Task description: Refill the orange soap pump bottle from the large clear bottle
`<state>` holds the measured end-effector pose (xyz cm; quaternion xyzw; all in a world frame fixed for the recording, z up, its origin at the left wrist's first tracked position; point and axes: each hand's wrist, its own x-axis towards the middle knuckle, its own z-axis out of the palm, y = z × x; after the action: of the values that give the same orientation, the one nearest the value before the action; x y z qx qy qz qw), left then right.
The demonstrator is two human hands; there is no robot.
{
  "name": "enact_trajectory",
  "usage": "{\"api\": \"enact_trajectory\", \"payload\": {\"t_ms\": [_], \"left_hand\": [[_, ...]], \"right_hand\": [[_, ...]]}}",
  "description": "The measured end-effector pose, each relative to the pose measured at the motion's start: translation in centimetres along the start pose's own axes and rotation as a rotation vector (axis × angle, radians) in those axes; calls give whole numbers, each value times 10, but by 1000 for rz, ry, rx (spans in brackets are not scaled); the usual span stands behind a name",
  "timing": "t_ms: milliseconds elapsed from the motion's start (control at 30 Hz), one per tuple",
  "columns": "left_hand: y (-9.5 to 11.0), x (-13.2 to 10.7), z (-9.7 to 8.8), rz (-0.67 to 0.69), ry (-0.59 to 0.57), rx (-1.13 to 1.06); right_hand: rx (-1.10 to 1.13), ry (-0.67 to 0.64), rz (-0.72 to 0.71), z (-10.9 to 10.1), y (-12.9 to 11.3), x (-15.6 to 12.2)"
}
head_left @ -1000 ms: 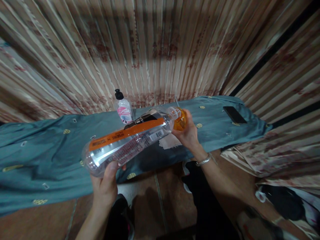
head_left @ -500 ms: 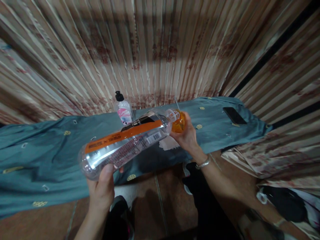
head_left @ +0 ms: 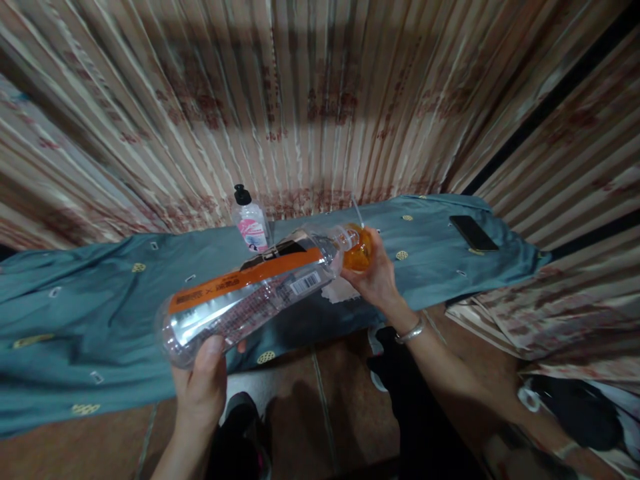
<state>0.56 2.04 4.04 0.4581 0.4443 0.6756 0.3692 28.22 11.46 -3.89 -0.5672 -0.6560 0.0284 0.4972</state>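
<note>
My left hand (head_left: 203, 380) is wrapped around the base end of a large clear plastic bottle (head_left: 255, 290) with an orange and silver label and a barcode. The bottle lies tilted, its neck higher and pointing right. At that neck, my right hand (head_left: 380, 277) grips a small amber-orange container (head_left: 359, 250). The bottle's mouth overlaps the container's edge; I cannot tell whether it goes inside. A thin whitish tube (head_left: 358, 210) rises behind the container. Below my right hand is a pale, ragged-edged piece (head_left: 340, 291), perhaps paper.
Behind the large bottle stands a clear bottle (head_left: 253, 223) with a black pump top and pink label. A black phone (head_left: 473, 233) lies on the right of the teal cloth (head_left: 110, 313). Pleated curtains (head_left: 300, 100) hang behind. Tiled floor (head_left: 295, 407) shows below.
The large bottle's neck has shifted slightly right and nearer the amber container, which has also moved slightly. Both hands keep their hold. The whole view has shifted a little.
</note>
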Motion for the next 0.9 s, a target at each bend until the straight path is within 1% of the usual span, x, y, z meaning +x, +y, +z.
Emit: {"api": "enact_trajectory", "payload": {"t_ms": [133,300,367,467,567,700,800,900], "left_hand": [[2,0,0,-21,-21,-12],[5,2,0,9,-15,10],[2,3,-2,12,-6,-3],[-5,3,-6,3,51,-39],[-10,3,-9,-3,74,-73],[-9,4,-8,14,69,-69],[-6,5,-8,28,44,-38],[-6,6,-10,23,45,-32]], "right_hand": [[-7,6,-15,2,2,-2],[-24,12,-36,5,4,-3],[-30,17,-43,5,4,-4],[-31,20,-50,5,4,-3],[-32,29,-64,6,3,-3],[-36,43,-65,8,4,-3],[-35,31,-62,9,4,-3],[-32,28,-75,9,3,-3]]}}
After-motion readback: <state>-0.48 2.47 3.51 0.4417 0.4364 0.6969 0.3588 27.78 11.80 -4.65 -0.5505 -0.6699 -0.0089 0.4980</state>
